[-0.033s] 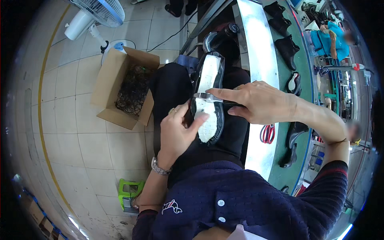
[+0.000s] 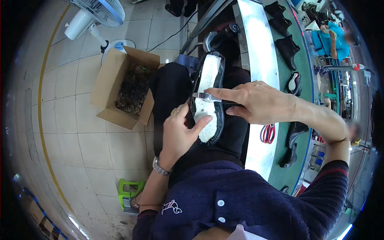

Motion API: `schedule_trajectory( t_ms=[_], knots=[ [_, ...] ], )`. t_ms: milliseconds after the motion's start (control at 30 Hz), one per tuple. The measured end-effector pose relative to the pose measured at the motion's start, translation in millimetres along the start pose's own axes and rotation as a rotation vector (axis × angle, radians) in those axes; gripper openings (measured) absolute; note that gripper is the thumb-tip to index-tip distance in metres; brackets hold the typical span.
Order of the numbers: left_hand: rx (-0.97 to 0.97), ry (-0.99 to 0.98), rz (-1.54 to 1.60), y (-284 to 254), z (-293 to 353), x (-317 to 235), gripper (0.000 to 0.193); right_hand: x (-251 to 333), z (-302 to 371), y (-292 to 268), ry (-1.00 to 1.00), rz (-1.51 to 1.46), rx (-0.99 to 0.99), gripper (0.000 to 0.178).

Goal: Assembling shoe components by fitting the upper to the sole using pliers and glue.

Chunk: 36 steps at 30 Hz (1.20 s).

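Observation:
An unfinished black shoe (image 2: 207,120) lies bottom-up across my lap, its white underside showing and its dark upper edge folded round the rim. My left hand (image 2: 176,130) grips the shoe's left side, thumb pressed on the white underside. My right hand (image 2: 262,103) is closed round the dark handle of a tool. The tool's flat shiny metal head (image 2: 206,96) lies crosswise over the middle of the shoe, with my right index finger stretched along it. Most of the handle is hidden by my palm, so its exact kind is unclear.
Left of my legs stands an open cardboard box (image 2: 106,88) holding a dark stringy tangle. Beyond it is a fan (image 2: 80,24). On my right runs a metal ledge (image 2: 260,52) with red-handled scissors (image 2: 268,134), beside a green conveyor (image 2: 282,120) carrying several black shoes. A person in blue (image 2: 338,44) sits beyond.
My left thumb has moved slightly right on the white underside. The tool's metal head has shifted a little to the left.

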<state>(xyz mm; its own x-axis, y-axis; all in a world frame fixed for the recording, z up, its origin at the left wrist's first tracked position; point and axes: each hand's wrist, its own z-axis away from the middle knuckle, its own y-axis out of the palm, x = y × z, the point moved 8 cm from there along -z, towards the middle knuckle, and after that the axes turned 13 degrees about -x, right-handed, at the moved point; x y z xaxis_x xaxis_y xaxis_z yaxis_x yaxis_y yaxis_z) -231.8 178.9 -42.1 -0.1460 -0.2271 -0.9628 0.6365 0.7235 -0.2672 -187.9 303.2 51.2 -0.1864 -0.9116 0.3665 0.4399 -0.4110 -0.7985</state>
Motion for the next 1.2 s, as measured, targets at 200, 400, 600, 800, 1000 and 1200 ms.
schedule_trajectory(
  t_ms=[200, 400, 600, 800, 1000, 1200],
  knots=[
    [-0.041, -0.253, 0.310, 25.2, 13.3, 28.4, 0.062, 1.4, -3.8, -1.9, 0.076, -0.072, -0.018, 0.055],
    [-0.073, -0.212, 0.199, 28.1, 16.5, 25.7, 0.061, 3.3, -4.6, -11.4, 0.216, -0.002, 0.273, 0.054],
    [-0.055, -0.239, 0.293, 28.2, 15.3, 13.9, 0.060, -18.6, 7.1, 12.7, 0.121, -0.118, 0.133, 0.055],
    [0.238, -0.717, 1.431, 59.4, -3.1, 12.9, 0.069, -34.1, 24.2, 27.4, 0.011, -0.158, -0.081, 0.066],
    [0.247, -0.844, 1.308, 81.2, -19.2, 27.1, 0.064, -38.5, 33.2, 33.3, -0.016, -0.122, -0.171, 0.068],
    [0.225, -0.689, 1.057, 77.9, -28.4, 20.7, 0.075, -36.9, 23.3, -2.7, 0.094, -0.146, 0.137, 0.052]
  ],
)
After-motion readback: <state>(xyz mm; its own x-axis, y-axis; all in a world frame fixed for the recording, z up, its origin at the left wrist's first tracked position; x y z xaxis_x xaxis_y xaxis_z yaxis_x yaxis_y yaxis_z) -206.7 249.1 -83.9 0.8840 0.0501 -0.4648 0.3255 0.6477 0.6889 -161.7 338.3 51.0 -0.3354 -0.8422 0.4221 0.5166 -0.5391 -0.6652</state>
